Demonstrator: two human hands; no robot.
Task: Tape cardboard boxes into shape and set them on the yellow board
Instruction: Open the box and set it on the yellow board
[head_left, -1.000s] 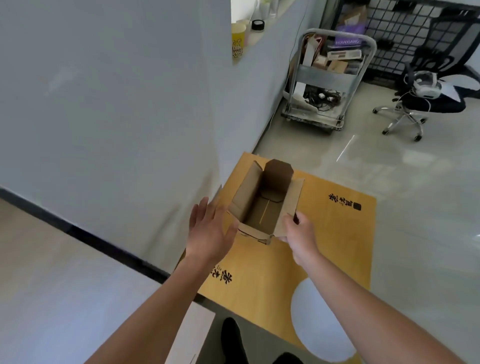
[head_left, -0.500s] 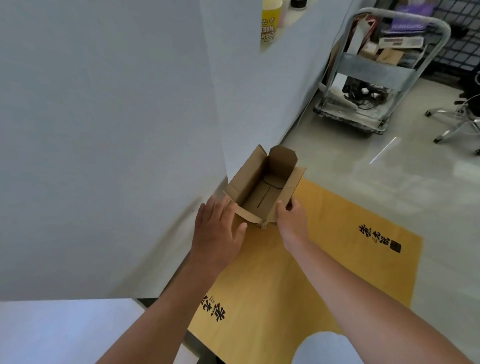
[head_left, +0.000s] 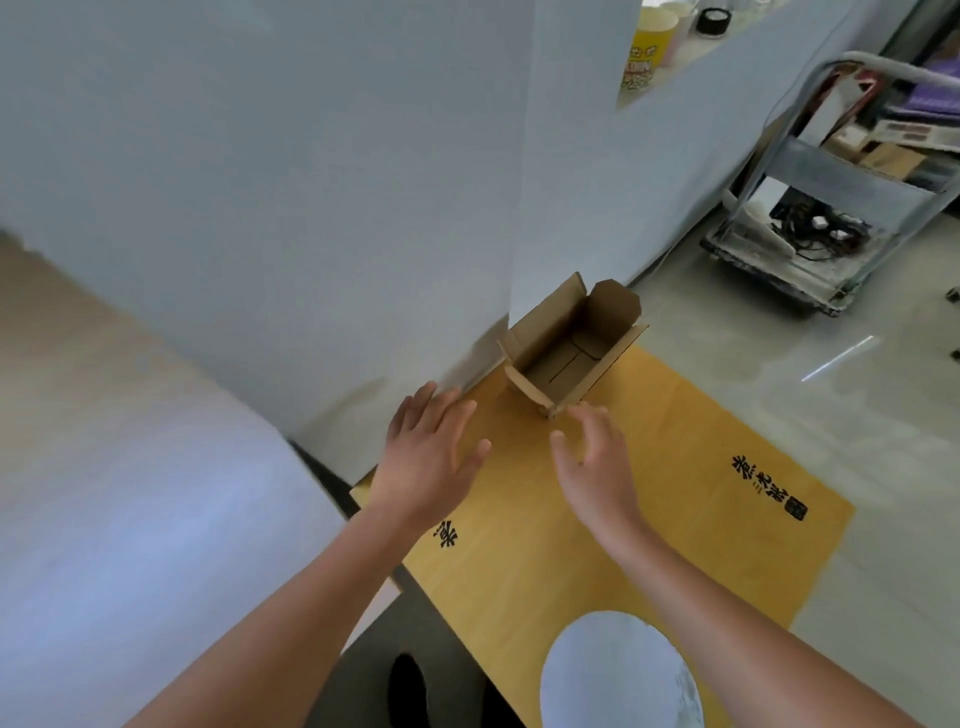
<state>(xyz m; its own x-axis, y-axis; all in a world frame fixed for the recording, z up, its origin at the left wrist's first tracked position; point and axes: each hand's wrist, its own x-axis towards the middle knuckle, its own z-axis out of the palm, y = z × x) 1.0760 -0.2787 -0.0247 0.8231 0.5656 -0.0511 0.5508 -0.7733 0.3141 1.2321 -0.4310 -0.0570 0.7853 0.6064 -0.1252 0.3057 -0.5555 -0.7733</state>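
Finding: you no longer hold the cardboard box (head_left: 571, 347). A moment ago your right hand (head_left: 592, 465) pinched its near right wall while your left hand (head_left: 431, 457) lay flat alongside; now both hands are drawn back toward you and are clear of the carton. The left hand is spread flat with straight fingers, gripping nothing. The right hand has loosely curled fingers, also empty, with its fingertips just short of the box's near corner. The box stands upright at 12 o'clock from your hands, on the far corner of the yellow board (head_left: 675, 499), close beside the grey wall (head_left: 311, 208). Whether it touches the wall cannot be told. Its top flaps stand open, and the inner floor shows a folded seam. No tape can be made out from this view. The near corner rests plainly on the board, but whether the far end sits wholly on it is not visible. Judgement: this box counts as placed, and the release looks deliberate, since the carton stands without support. The rest of the board, including the white disc (head_left: 618, 670) at 6 o'clock, carries no other box, so further cartons remain to be made up. A metal trolley (head_left: 831, 208) stands at 2 o'clock, well apart.
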